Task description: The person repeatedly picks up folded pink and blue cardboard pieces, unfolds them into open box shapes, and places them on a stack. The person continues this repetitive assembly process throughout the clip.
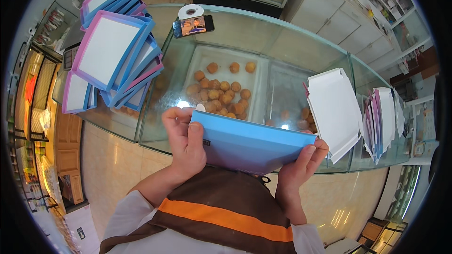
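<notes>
Between my two hands, close to my apron, is a blue cardboard box [249, 143] that shades to purple at its lower side. My left hand [187, 142] grips its left end, thumb on the near face and fingers behind. At the right end my right hand [303, 163] pinches the corner between thumb and fingers. Its far side and inside are hidden from me. On the glass counter to the left, folded blue and pink box trays with white insides [108, 49] lie in leaning piles. White flat cardboard pieces [333, 110] stand stacked right of my right hand.
Under the glass top, a white tray [195, 59] holds several round brown pastries [226, 94]. A phone [193, 26] with a lit screen leans on a white roll [190, 11] at the counter's far edge. More folded cardboard [376, 122] stands farther right. White cabinets [325, 14] are behind.
</notes>
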`<state>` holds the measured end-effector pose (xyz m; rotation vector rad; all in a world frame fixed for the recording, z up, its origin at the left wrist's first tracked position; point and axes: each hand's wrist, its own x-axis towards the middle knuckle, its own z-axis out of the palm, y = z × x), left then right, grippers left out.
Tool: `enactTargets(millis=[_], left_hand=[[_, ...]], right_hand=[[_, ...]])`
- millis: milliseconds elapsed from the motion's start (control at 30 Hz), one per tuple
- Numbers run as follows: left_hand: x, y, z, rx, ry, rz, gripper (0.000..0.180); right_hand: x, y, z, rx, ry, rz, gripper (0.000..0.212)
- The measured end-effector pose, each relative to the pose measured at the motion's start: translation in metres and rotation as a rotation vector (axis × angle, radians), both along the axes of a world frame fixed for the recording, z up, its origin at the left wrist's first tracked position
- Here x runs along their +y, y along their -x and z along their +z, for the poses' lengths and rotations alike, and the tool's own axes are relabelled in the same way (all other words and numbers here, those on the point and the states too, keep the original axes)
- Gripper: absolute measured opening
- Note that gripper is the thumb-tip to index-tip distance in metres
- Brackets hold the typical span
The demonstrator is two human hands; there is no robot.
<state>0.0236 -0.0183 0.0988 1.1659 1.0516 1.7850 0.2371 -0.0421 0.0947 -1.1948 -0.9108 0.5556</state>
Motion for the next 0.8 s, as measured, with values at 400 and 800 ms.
enactTargets(millis=[400,800], left_hand=[[-0.002,0.005,0.011,-0.055,0.159,-0.063,0.013],[0.001,0.009,0.01,0.193,0.21,-0.094,0.041]], right_hand=[[-0.01,-0.005,0.008,0.134,0.097,0.082,0.022],[-0.005,0.005,0.014,0.209,0.06,0.05,0.019]])
